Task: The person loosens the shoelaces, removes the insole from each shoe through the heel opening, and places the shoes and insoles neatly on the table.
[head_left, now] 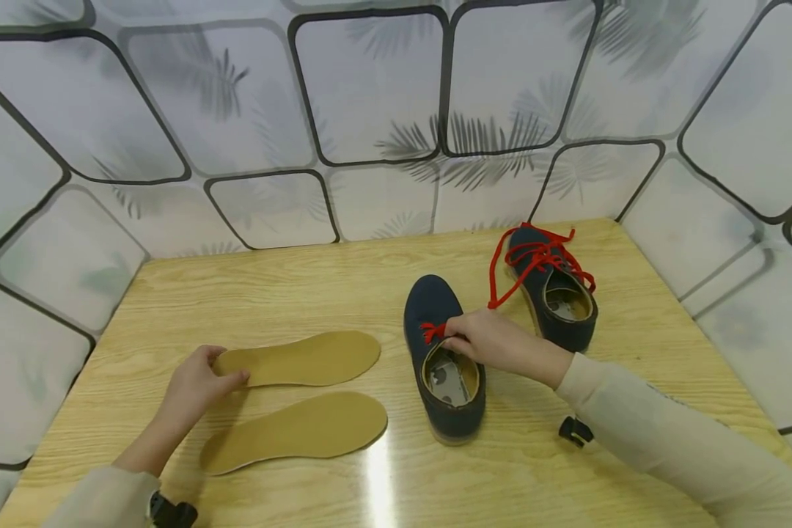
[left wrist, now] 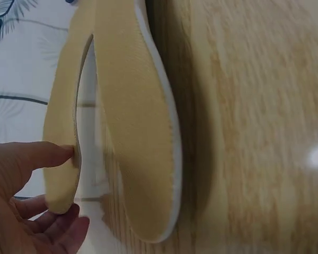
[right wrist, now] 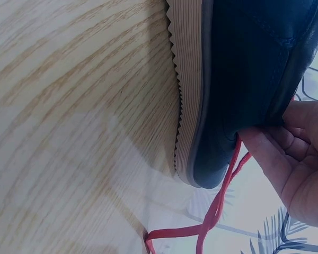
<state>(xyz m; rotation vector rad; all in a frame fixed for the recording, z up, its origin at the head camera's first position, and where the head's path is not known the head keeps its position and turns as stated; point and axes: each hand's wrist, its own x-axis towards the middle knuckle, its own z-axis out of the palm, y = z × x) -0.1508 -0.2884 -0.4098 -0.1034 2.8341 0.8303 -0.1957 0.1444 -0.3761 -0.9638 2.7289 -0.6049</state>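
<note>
My left hand (head_left: 194,385) pinches one end of a tan insole (head_left: 303,359), thumb on top and fingers below in the left wrist view. A second tan insole (head_left: 297,434) lies on the table nearer to me, with a pale edge along its side. To the right, my right hand (head_left: 495,339) grips a navy shoe (head_left: 430,297) at the tongue and upper edge of its opening. That shoe stands upright, toe away from me, and a printed pale lining shows inside. In the right wrist view its ridged beige sole (right wrist: 186,90) faces the table.
Another navy shoe (head_left: 573,334) with long loose red laces (head_left: 501,275) stands behind my right hand. The wood-grain table (head_left: 270,286) meets patterned pale walls (head_left: 376,95) at the back and both sides. Dark wrist devices (head_left: 576,431) sit on my sleeves.
</note>
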